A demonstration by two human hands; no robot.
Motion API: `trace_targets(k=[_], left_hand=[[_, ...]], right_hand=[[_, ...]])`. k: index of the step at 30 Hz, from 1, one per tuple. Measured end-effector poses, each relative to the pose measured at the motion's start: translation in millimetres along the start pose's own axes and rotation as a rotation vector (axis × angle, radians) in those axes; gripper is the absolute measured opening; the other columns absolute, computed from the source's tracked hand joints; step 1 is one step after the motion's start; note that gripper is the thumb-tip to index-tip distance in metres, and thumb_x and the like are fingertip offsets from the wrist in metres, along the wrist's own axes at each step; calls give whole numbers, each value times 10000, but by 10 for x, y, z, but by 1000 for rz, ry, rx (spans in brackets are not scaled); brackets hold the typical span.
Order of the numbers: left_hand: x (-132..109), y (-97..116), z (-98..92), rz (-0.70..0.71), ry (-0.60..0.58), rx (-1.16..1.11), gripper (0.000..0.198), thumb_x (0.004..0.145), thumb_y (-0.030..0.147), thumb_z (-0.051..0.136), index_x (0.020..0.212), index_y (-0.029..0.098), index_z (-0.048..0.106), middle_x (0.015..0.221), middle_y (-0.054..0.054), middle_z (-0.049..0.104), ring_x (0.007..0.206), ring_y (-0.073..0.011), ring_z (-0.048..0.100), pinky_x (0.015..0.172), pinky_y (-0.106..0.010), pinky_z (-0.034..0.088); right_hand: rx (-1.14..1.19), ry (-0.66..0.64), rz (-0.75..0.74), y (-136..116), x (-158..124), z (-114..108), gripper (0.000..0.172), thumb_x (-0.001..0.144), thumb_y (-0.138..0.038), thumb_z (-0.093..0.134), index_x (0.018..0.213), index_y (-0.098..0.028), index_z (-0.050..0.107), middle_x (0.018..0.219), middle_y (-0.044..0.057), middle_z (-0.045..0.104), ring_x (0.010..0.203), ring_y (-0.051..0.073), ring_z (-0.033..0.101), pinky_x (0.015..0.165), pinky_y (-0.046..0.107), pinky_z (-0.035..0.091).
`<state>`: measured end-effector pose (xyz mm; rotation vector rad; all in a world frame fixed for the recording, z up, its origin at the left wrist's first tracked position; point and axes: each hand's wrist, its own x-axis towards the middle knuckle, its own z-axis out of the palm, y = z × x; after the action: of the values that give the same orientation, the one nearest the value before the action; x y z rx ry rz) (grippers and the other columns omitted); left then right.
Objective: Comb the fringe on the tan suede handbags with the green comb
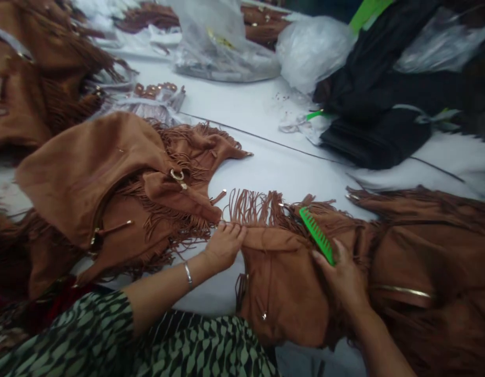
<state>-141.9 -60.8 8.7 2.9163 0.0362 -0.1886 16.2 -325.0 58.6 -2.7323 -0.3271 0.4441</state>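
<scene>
My left hand (226, 243) presses its fingers on the upper left corner of a brown fringed bag (285, 288), which lies flat in front of me. Along the bag's far edge, the fringe (256, 207) spreads out over the white table. My right hand (342, 275) is closed around one end of a green comb (317, 235), above the right side of the bag. The comb's teeth face up and to the right, away from the spread fringe. A silver bracelet (188, 275) circles my left wrist.
Another brown fringed bag (97, 167) lies to the left, and more brown bags (423, 251) are heaped on the right. Clear plastic bags (227, 47) and black material (384, 110) sit at the back of the white table (250, 180). A dark line crosses the tabletop.
</scene>
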Motion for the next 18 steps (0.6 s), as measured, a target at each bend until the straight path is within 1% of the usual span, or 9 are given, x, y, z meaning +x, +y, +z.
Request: trace_targets(k=[2,4,6,8,11,13,15,17,18], left_hand=[[52,-176,-72,48,-78,33,384,839,111,392,1205,96,507,1047,-143,575,965,-263,518,818,-422,390],[90,-274,-133,123,-143,44,339,818,75,392,1115,88,556,954,-125,588,893,-249,532,768,-393,404],[65,-280,-236,162,-169,53,310,784,50,412,1039,83,585,919,-121,592,866,-247,538,759,-385,410],[-59,-238,-401,157,-154,66,288,779,47,414,994,91,600,894,-118,594,838,-246,542,745,-384,415],[-442,-234,-664,75,-77,105,303,825,65,385,1030,111,603,859,-108,599,804,-235,549,720,-376,422],[-780,-316,-729,-8,-53,135,332,849,76,370,1099,110,585,868,-111,610,814,-233,560,728,-374,430],[-1120,-429,-651,-78,-112,137,345,836,58,375,1112,101,579,892,-118,621,843,-237,573,749,-373,441],[-1403,-510,-470,-135,-229,89,340,809,30,383,1070,102,588,901,-115,629,859,-235,588,768,-363,454],[-1505,-523,-369,-174,-277,52,326,811,32,383,1055,107,586,901,-110,631,859,-229,595,775,-355,459]], right_hand=[[-33,-7,143,185,-349,74,821,708,-677,499,1300,-108,478,1145,179,608,997,313,593,848,418,457],[-14,-26,213,278,-589,182,819,692,-705,496,1239,-96,535,1091,180,631,961,311,610,828,415,471],[-33,-15,230,301,-699,265,819,677,-719,508,1204,-95,565,1076,184,635,972,320,605,837,430,467],[-50,-8,227,280,-695,300,822,665,-713,533,1207,-95,568,1064,181,640,984,328,599,852,447,459],[55,-32,147,199,-578,280,719,705,-653,541,1181,-117,597,1011,138,670,961,296,612,866,425,457],[121,-10,72,126,-520,261,630,747,-607,525,1169,-147,612,1028,118,672,974,278,609,881,405,450],[151,31,54,50,-549,279,608,774,-598,495,1177,-157,604,1053,122,665,1001,284,594,891,411,438],[199,40,105,-32,-696,356,652,776,-618,476,1213,-143,567,1038,129,662,986,290,594,885,417,435],[234,22,130,-78,-812,419,675,768,-626,481,1230,-138,544,1020,124,662,962,286,600,878,415,439]])
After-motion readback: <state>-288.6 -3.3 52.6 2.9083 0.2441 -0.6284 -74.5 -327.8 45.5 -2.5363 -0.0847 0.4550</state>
